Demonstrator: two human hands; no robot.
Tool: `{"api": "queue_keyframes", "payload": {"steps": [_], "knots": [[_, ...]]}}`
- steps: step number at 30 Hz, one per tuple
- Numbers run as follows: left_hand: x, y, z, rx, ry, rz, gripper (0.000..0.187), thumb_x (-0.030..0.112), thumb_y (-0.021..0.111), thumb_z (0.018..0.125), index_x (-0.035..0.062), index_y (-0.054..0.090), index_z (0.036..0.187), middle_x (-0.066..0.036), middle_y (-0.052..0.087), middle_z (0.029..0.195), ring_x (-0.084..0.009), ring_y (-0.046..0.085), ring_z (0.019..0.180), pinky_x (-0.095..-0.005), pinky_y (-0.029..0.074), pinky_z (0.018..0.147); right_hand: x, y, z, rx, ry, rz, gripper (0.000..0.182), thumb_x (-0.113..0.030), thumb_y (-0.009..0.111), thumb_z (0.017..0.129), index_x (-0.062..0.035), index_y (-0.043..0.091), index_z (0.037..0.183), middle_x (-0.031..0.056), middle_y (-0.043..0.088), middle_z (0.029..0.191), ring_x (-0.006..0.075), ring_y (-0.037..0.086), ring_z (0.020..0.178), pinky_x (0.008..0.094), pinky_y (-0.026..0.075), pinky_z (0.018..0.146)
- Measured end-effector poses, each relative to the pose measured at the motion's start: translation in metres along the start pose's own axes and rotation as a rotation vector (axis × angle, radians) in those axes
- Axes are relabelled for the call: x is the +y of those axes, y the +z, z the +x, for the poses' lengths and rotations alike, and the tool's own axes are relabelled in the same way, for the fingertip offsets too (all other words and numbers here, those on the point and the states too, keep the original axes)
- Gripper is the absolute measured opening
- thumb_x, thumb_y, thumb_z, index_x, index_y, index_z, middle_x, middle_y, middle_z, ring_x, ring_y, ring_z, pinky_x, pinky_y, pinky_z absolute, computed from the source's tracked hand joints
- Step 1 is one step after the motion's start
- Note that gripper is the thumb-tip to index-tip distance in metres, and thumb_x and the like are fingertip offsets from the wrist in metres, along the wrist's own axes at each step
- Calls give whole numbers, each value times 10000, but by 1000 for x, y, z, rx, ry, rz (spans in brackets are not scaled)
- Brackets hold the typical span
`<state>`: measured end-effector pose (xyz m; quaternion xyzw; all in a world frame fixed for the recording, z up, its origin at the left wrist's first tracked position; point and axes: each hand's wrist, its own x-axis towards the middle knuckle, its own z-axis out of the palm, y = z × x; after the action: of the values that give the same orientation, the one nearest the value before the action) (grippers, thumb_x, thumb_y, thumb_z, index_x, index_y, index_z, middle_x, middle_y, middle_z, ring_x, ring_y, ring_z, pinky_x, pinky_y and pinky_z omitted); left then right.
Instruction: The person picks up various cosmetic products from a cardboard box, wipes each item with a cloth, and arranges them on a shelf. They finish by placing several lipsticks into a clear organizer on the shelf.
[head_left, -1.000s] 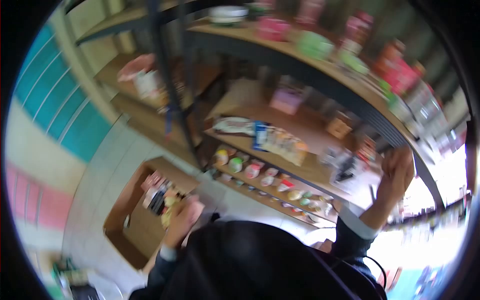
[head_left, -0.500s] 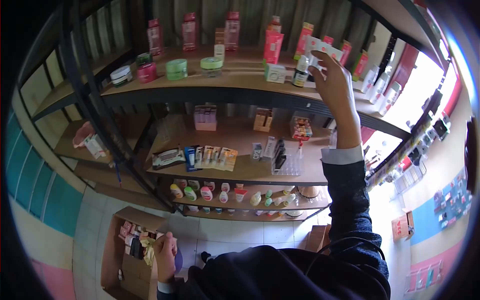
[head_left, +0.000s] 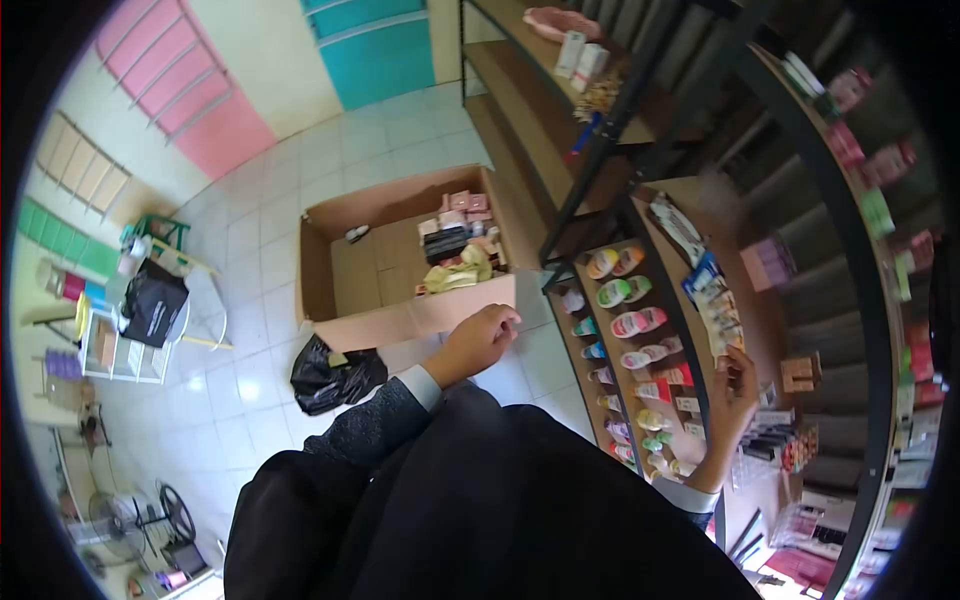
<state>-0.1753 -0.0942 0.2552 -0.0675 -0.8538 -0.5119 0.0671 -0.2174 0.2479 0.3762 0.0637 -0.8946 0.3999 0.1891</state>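
Fingers (head_left: 505, 320) of my left hand (head_left: 472, 346) curl loosely inward; I can't tell whether their tips press together. Fingers (head_left: 739, 366) of my right hand (head_left: 732, 398) are bent, tips bunched near the thumb; can't tell from this feed whether they pinch anything.

Left to right. Far left I get a standing fan (head_left: 118, 515), then a black bag (head_left: 155, 300) on a white rack. Pink panel (head_left: 172, 85) on the wall, teal panel (head_left: 375, 60) further along. On the tiled floor, a black plastic bag (head_left: 335, 382) slumps just beside an open cardboard box (head_left: 405, 316). Inside the box, goods crowd the right end: pink boxes (head_left: 465, 205), dark packs (head_left: 446, 243), pale yellow packaging (head_left: 462, 268). My left hand shows just beyond the box's near right corner; contact unclear.

Next, the dark-framed shelving: paired bottles (head_left: 632, 323) line a lower shelf. Above, on the middle shelf (head_left: 762, 330), carded packets (head_left: 721, 316) lie in a row after a blue pack (head_left: 705, 272). My right hand is at the row's near end, touching or just short, can't tell. Lilac box (head_left: 768, 263) and brown box (head_left: 800, 373) stand deeper in.
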Motion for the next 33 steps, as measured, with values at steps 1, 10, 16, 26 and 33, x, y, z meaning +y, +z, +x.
{"api": "queue_keyframes", "payload": {"steps": [1,10,16,26,33], "knots": [[-13,-6,-5,13,-25,6,184,64,541,779,21,543,958,-109,562,810,-199,553,704,-301,452,625,-4,14,-1,-52,29,11,190,-79,570,823,-11,587,1000,73,599,857,135,571,780,259,449,692],[-168,-65,-39,214,-556,298,198,160,580,754,16,587,890,-158,617,781,-308,597,742,-389,466,668,-44,146,39,-412,-6,80,192,-84,560,830,-10,580,1006,107,617,867,165,605,763,268,470,682],[-254,-78,-13,298,-739,134,231,137,562,767,-3,570,951,-162,616,795,-290,603,760,-363,475,692,-41,284,33,-810,151,189,257,-139,583,816,-51,549,1054,133,623,895,196,627,782,280,500,700],[-317,-65,56,159,-1114,-425,470,223,569,812,27,388,1200,-117,535,1030,-189,541,800,-265,458,682,0,484,-10,-1041,-42,-250,284,-170,609,729,-60,575,989,171,572,939,329,540,937,407,434,806],[-299,-72,43,-13,-1204,-745,590,296,629,784,14,368,1232,-146,484,1140,-221,523,986,-307,456,796,-21,508,-57,-1106,-83,262,178,-151,564,724,-55,600,870,129,563,927,294,553,901,379,439,787]]}}
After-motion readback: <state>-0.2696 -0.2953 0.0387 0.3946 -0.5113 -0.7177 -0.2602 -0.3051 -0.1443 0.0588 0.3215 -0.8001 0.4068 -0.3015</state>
